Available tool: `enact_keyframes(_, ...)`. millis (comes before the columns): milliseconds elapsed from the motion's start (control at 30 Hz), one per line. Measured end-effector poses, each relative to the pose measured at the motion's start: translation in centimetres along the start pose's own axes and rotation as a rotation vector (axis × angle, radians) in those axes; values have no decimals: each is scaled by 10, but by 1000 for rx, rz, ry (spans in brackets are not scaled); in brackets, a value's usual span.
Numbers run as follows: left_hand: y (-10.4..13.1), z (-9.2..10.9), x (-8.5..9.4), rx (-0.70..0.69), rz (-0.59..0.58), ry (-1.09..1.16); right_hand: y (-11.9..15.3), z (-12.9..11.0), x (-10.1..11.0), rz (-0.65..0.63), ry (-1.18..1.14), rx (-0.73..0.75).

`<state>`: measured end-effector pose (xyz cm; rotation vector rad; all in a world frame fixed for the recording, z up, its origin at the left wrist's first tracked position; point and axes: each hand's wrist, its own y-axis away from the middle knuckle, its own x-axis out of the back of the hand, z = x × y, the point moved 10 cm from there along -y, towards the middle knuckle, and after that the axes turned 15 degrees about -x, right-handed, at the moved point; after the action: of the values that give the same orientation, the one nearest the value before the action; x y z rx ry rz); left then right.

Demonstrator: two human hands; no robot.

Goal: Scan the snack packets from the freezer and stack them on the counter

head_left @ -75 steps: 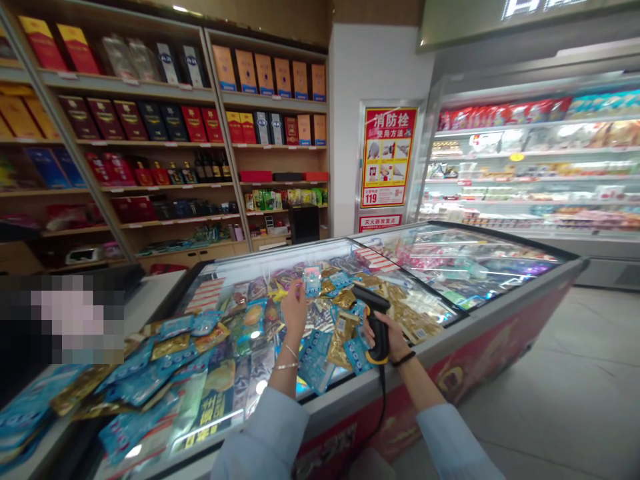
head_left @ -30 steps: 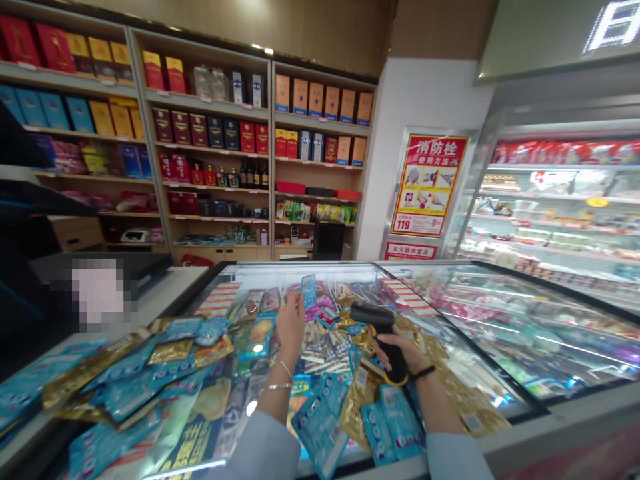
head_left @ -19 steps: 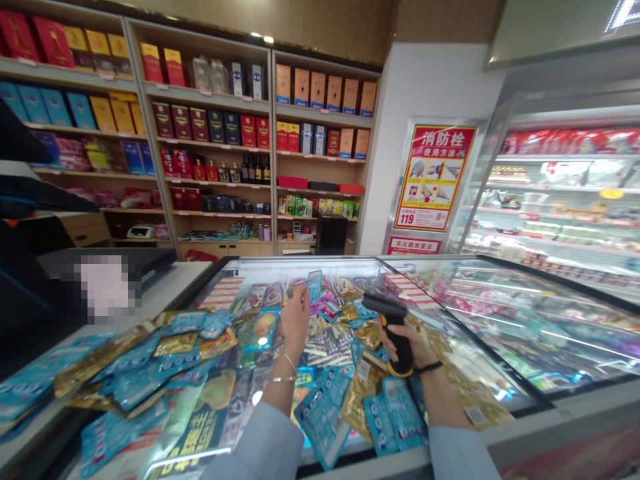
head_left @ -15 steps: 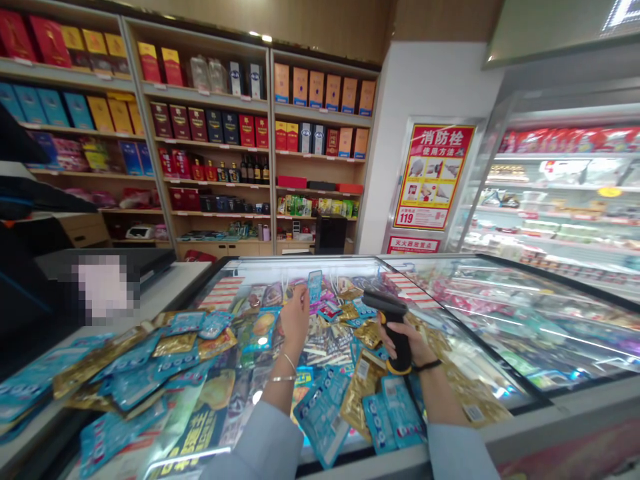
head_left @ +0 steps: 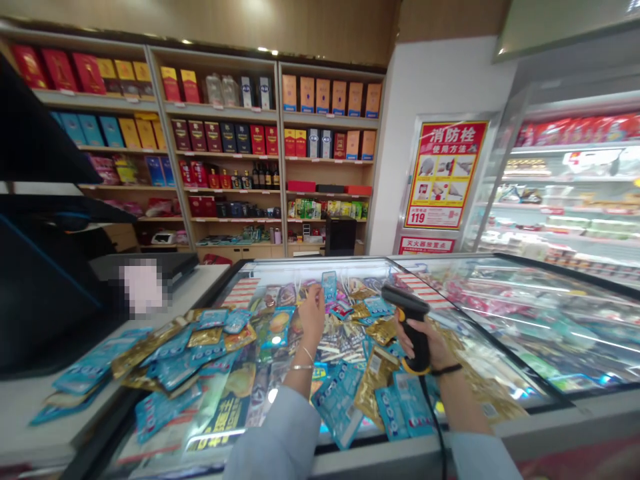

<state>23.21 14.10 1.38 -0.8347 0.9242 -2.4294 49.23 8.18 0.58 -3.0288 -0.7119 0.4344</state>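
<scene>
My left hand (head_left: 313, 312) is raised over the freezer's glass top, its fingers pinched at the edge of a small blue packet (head_left: 329, 285) that stands upright. My right hand (head_left: 425, 341) wraps around the grip of a black barcode scanner (head_left: 407, 303) with yellow trim. The scanner's head points left, toward the packet, and its cable hangs down over the freezer edge. Below and between my hands lie blue snack packets (head_left: 337, 403) and a gold packet (head_left: 375, 383) on the glass. More gold packets (head_left: 487, 393) lie under and beyond my right forearm.
A pile of blue and gold packets (head_left: 180, 353) spreads from the freezer onto the counter (head_left: 30, 393) at left. A dark monitor (head_left: 40, 133) stands there. Behind are shelves (head_left: 225, 153) of boxed goods, a red fire-hydrant poster (head_left: 445, 175) and a lit refrigerated display (head_left: 575, 200).
The view has turned slightly left, so the scene sits farther right. Both hands keep nearly the same pose, with the scanner still in my right hand.
</scene>
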Motion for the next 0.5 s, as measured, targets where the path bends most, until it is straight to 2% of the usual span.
enact_keyframes(133, 0, 19, 29, 31, 84, 51, 20, -12, -21, 40, 1, -11)
enact_keyframes(300, -1, 37, 86, -9, 145, 87, 20, -22, -74, 26, -16, 35)
enact_keyframes(400, 0, 26, 140, -11, 179, 40, 3, -14, -115, 17, -72, 64)
enact_keyframes(500, 7, -8, 216, 49, 288, -67, -20, 8, -160, -37, -133, 50)
